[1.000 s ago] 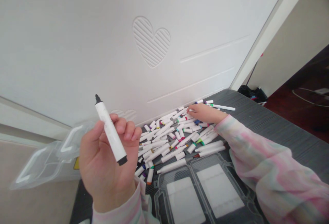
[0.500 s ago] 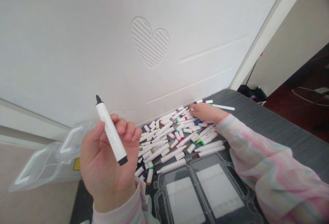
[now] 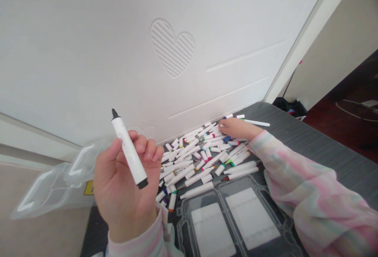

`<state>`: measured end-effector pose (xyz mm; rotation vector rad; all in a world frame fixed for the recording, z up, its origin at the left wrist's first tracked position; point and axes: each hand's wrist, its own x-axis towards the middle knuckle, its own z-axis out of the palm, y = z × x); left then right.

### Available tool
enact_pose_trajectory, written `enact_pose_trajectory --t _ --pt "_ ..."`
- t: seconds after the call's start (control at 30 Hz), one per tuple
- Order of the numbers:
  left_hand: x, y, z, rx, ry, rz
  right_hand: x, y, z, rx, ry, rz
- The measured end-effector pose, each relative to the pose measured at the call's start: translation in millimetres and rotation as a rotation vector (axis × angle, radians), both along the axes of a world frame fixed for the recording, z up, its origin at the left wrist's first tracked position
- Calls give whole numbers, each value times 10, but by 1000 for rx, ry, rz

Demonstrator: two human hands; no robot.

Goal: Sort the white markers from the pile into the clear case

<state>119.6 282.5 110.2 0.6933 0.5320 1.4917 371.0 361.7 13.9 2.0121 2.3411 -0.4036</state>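
My left hand [image 3: 128, 188] is raised in front of the white door and closed round an uncapped marker [image 3: 129, 150]. The marker has a white body, a dark tip pointing up and left, and a black lower end. Over at the far right part of a heap of loose markers and caps [image 3: 189, 166], my right hand [image 3: 236, 128] reaches in from the right with its fingers curled down. A small white piece shows at its fingertips, but its kind is hidden.
A clear plastic case [image 3: 223, 196] with white inserts lies at the front of the dark table [image 3: 310, 143]. Another clear plastic container [image 3: 56, 190] stands at the left. The white door [image 3: 118, 44] with heart reliefs rises right behind the heap.
My left hand and its marker have shifted very slightly to the right. The right hand stays at the same spot in the heap, with barely any movement.
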Motion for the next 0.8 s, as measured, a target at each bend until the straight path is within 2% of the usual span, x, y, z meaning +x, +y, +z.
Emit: enact_pose_trajectory --t 0.8 --pt "9 2 3 -1 11 -8 -18 -10 -21 18 2 3"
